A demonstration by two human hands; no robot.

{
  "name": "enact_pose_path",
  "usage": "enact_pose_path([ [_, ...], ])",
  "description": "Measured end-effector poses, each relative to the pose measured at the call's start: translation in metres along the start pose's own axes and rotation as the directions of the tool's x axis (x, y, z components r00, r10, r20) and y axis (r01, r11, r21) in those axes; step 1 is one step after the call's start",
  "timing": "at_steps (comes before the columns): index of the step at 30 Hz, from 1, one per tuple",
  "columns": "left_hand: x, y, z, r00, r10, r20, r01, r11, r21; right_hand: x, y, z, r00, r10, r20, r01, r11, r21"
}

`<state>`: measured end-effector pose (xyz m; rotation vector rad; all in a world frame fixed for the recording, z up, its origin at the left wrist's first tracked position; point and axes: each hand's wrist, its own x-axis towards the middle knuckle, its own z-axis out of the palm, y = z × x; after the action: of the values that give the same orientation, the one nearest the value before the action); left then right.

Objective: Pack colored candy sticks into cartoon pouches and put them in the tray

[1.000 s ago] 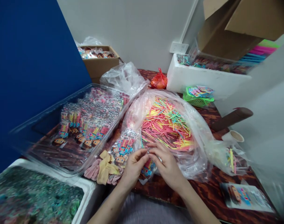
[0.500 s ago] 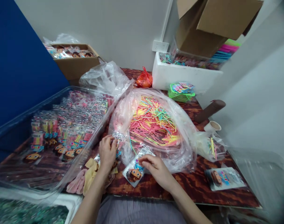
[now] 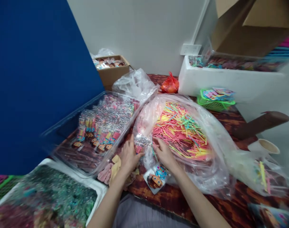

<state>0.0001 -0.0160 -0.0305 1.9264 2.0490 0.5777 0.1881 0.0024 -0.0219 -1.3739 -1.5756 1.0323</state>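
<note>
My left hand [image 3: 128, 156] grips a small clear packet [image 3: 141, 143] with a printed top, at the edge of the big plastic bag [image 3: 213, 139]. My right hand [image 3: 164, 154] reaches into that bag's mouth beside the packet, fingers curled toward the heap of coloured sticks [image 3: 180, 129]; what they hold is hidden. A packet printed with a cartoon face [image 3: 156, 179] lies on the wooden table [image 3: 173, 199] just under my right wrist.
A clear tray of filled packets [image 3: 99, 129] stands to the left, with a white foam box of glittery bits [image 3: 47, 202] in front of it. Pink and yellow cloths [image 3: 111, 171] lie under my left hand. A green basket [image 3: 215, 98], white foam box [image 3: 230, 82], paper cup [image 3: 265, 147] and smaller bag [image 3: 260, 171] stand right.
My right hand left the cartoon packet on the table and moved up to the bag's mouth. The left hand lifted its packet toward the bag. The camera swung left.
</note>
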Motion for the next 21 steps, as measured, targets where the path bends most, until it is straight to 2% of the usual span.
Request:
enact_pose_path([
  [3,-0.001,-0.001,0.003,1.0,-0.024,0.013,0.025,0.996,-0.091,0.027,0.01,0.025,1.0,-0.026,-0.007,0.025,0.993,-0.115],
  [6,0.001,-0.008,0.002,0.996,-0.029,0.081,0.043,0.983,-0.177,0.037,0.019,0.036,0.999,-0.042,0.023,0.045,0.985,-0.167],
  [10,0.005,-0.014,-0.002,0.994,0.037,0.105,-0.005,0.957,-0.291,0.033,0.014,0.034,0.995,-0.098,0.026,0.102,0.953,-0.284],
  [14,-0.001,-0.012,-0.003,0.994,0.039,0.1,0.002,0.925,-0.379,0.013,-0.01,0.028,0.981,-0.191,-0.012,0.174,0.917,-0.358],
  [17,-0.014,-0.013,-0.003,0.998,0.027,0.048,0.0,0.873,-0.487,-0.003,-0.024,0.028,0.975,-0.222,-0.029,0.206,0.939,-0.277],
  [19,-0.02,-0.016,-0.003,0.999,0.013,0.034,0.01,0.812,-0.584,-0.01,-0.027,0.031,0.985,-0.171,0.008,0.171,0.98,-0.101],
  [21,-0.021,-0.019,-0.004,0.999,0.015,0.052,0.024,0.749,-0.662,-0.011,-0.024,0.033,0.993,-0.08,0.09,0.069,0.991,0.117],
])
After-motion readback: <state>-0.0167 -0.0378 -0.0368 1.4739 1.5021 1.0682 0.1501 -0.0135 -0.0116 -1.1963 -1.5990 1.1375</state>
